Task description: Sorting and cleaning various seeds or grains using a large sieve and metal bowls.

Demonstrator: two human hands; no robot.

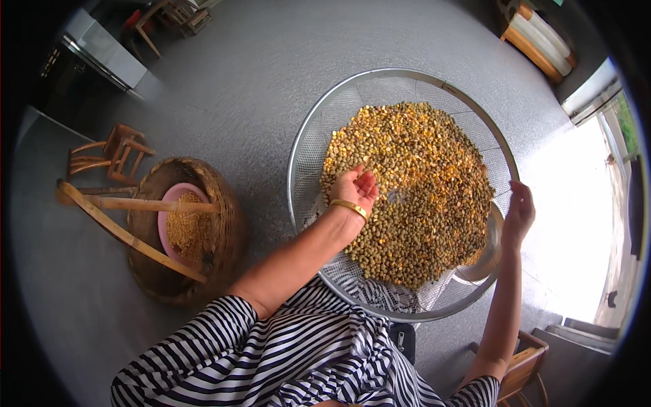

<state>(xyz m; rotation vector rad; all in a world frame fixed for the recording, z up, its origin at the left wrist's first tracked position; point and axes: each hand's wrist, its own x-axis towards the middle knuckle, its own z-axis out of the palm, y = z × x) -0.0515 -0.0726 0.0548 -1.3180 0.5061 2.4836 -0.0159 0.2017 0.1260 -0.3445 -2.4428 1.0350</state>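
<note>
A large round wire-mesh sieve (pixel 407 314) with a metal rim sits before me, a broad heap of green-brown and yellow beans (pixel 420 203) spread in it. My left hand (pixel 356 190), a gold bangle at its wrist, is over the left part of the heap. Its fingers are curled in, and what they hold, if anything, is hidden. At the sieve's right side my right hand (pixel 520 211) is closed on the rim, fingers on the outer edge. Beneath the mesh at lower right a round, pale shape shows through.
On the floor at left stands a woven basket (pixel 230 230) with a bamboo handle; a pink bowl (pixel 163 230) of yellow grains lies in it. A small wooden chair (pixel 122 152) is behind it. Another wooden chair (pixel 525 359) is at lower right, near a bright doorway (pixel 563 210).
</note>
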